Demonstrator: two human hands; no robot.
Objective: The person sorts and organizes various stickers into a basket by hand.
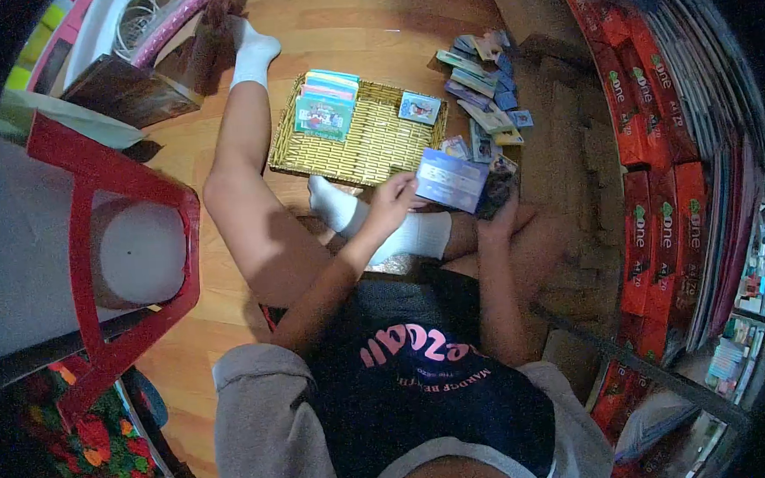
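Note:
My left hand (389, 206) is closed on the left edge of a flat blue-purple card pack (450, 181) with a pale panel of print. Close to the pack's right end is my right hand (501, 218), beside a dark item (497, 196); its fingers are blurred and partly hidden. Just beyond lies a gold woven basket (370, 157). Upright in its left side stands a row of colourful card packs (326, 110), green at the front. A light-blue pack (419, 107) rests at the basket's right end. A loose pile of small packs and cards (483, 87) spreads over the floor right of it.
Red paper packages (637, 217) and stacked folders (697, 136) line the right side. At left are a red-framed chair (80, 246), red artificial flowers (94, 436) and an open cardboard box (145, 87). My legs in white socks flank the basket on the wooden floor (336, 16).

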